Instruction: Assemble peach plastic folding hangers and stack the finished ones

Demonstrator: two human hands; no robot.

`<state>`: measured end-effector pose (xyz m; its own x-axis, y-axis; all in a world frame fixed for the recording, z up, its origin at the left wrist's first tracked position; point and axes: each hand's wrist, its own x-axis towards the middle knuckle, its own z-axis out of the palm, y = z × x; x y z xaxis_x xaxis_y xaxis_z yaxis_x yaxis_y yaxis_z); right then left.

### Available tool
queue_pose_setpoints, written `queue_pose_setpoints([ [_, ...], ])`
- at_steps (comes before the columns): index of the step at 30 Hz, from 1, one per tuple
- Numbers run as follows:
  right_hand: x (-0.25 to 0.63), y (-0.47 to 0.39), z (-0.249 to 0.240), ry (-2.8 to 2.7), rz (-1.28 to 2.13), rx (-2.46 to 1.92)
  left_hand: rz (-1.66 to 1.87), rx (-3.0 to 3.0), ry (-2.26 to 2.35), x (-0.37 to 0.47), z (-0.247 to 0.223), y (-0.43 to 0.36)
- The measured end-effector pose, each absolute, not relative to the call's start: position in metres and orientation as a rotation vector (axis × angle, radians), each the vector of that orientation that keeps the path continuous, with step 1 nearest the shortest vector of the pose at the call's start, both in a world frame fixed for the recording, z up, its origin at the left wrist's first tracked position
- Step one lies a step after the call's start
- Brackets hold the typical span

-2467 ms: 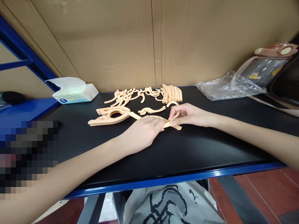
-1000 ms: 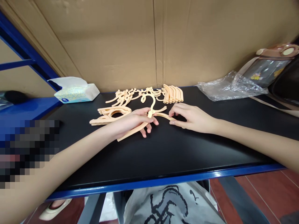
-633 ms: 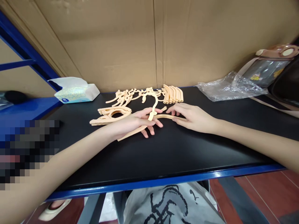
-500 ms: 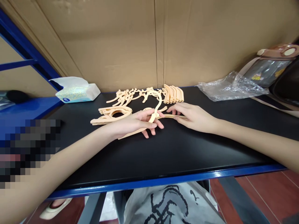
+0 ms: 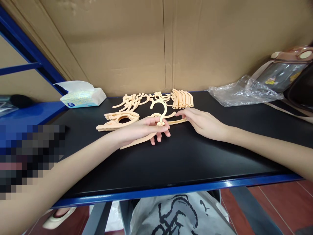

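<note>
A cream plastic clothes hanger (image 5: 139,141) is held above the black table, its hook (image 5: 165,109) standing up and curving to the left. My left hand (image 5: 141,129) is closed around its middle, thumb by the base of the hook, lower fingers hanging below. At the end of the hanger's right arm is my right hand (image 5: 202,121), its fingers bent and pinched on the tip. Just behind my left hand lies a stack of cream folded hangers (image 5: 119,117). Another curved cream piece shows partly behind the held hanger.
Along the back lie a heap of cream hook-like pieces (image 5: 130,101) and a row of curved arm pieces (image 5: 183,99). A tissue pack (image 5: 84,98) stands back left. A clear plastic bag (image 5: 234,93) and a bottle (image 5: 281,75) are at the right. Cardboard (image 5: 117,49) walls the back.
The hanger's hook has turned and now curves left with its loop showing. My right hand's fingers have slid out to the tip of the right arm; my left hand has stayed nearly in place.
</note>
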<state>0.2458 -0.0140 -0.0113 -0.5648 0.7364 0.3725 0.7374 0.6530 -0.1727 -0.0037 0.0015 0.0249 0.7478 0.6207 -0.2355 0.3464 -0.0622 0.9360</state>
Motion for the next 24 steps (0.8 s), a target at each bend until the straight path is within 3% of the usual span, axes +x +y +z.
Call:
queue_pose_setpoints([
  [10, 0.242, -0.017, -0.006, -2.364, 0.027, -1.339, 0.394, 1.582, 0.82, 0.0, 0.022, 0.0],
  [24, 0.243, -0.025, -0.001, -2.312, -0.037, -1.137, 0.389, 1.564, 0.879, 0.002, 0.024, -0.002],
])
